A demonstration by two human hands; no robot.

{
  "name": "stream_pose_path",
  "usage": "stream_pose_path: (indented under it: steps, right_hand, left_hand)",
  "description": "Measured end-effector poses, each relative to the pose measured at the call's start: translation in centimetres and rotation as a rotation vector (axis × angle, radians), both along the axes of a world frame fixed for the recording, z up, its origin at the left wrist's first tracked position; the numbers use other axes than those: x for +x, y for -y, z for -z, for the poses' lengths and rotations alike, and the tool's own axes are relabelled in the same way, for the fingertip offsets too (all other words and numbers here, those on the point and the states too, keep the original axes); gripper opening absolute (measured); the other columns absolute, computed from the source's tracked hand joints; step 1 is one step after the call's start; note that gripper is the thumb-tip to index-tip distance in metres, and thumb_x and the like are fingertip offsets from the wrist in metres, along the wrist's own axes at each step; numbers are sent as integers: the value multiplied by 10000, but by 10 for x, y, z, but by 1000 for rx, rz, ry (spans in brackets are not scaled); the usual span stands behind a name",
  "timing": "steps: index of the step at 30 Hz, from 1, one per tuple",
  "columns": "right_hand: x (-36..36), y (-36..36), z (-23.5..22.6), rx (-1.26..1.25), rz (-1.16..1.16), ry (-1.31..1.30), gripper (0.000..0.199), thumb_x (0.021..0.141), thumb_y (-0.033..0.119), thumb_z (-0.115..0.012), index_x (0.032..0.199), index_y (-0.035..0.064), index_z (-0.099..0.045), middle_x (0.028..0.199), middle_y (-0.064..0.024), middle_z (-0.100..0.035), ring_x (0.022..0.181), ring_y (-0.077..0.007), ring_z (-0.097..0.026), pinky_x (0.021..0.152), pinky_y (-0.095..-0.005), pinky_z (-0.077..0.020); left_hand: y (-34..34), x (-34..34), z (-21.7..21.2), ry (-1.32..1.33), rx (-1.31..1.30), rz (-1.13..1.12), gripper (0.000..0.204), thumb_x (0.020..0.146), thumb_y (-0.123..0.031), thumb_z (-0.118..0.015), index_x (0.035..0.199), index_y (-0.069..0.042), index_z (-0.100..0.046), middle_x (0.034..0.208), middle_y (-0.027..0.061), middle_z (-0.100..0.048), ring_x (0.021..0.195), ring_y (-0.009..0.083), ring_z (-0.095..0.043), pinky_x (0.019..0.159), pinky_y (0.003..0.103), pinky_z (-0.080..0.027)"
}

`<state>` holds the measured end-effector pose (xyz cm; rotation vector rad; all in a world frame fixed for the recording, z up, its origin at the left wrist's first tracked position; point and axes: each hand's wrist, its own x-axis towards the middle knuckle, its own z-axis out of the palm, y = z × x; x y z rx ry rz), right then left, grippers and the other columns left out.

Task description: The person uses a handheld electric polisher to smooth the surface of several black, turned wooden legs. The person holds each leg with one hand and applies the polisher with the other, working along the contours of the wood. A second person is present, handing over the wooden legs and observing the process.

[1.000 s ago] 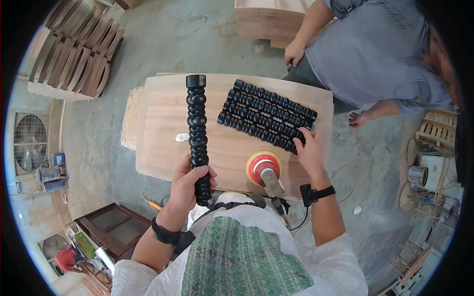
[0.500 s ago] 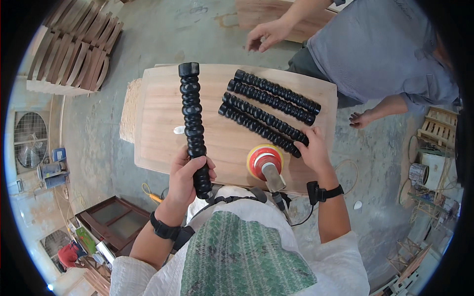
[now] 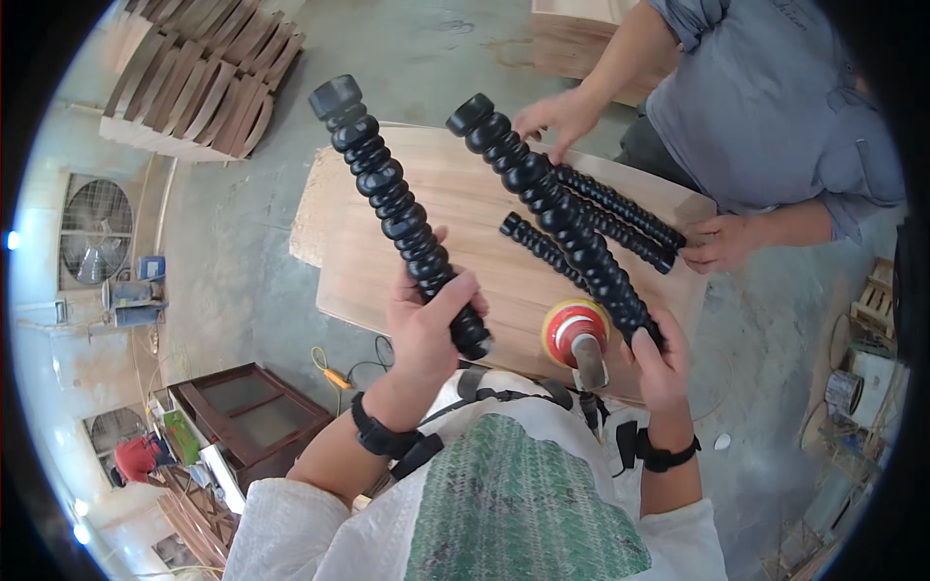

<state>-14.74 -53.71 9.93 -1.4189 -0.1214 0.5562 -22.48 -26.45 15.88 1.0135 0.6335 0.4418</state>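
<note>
My left hand (image 3: 426, 315) is wrapped round the lower end of a glossy black turned spindle (image 3: 395, 198), raised and leaning to the left. In my right hand (image 3: 662, 360) is the near end of a second black spindle (image 3: 554, 198), its far end lifted above the board. Beneath it, a black spindle (image 3: 544, 254) lies on the wooden board (image 3: 446, 174), partly covered. Two more spindles (image 3: 635, 211) lie to the right, with a co-worker's hands (image 3: 717, 242) at their ends. Close to my right hand sits a red and yellow round sander (image 3: 573, 334).
A co-worker in a grey shirt (image 3: 775, 107) stands at the board's far right. Curved wooden parts (image 3: 199, 87) are stacked at far left. A dark framed panel (image 3: 252, 412) and a yellow-handled cord (image 3: 336, 378) are at lower left. Pallets (image 3: 875, 300) stand at right.
My right hand has lifted a spindle off the board. The left-hand spindle now leans left. The co-worker's hands have come to the spindles on the board, and the view has shifted.
</note>
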Motion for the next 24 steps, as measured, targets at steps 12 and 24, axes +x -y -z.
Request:
stream_pose_path:
  steps: [12,24]
  right_hand:
    - [-39,-37,-49,6,-85,100,278,966,27,-543,1237,-31,-550,1063,-61,-612,857,-76,-537,762,-228,-445]
    - [-41,-36,-46,-9,-154,155,306,981,61,-548,1271,-36,-543,1035,-80,-607,817,-105,-552,743,-250,-465]
  left_hand:
    - [19,19,-32,160,-265,148,240,910,-72,-741,1107,-82,-603,934,69,-688,751,176,-649,647,342,-544]
    - [6,16,-29,78,-340,201,160,885,-54,-746,1014,-47,-651,866,59,-689,710,155,-644,650,310,-538]
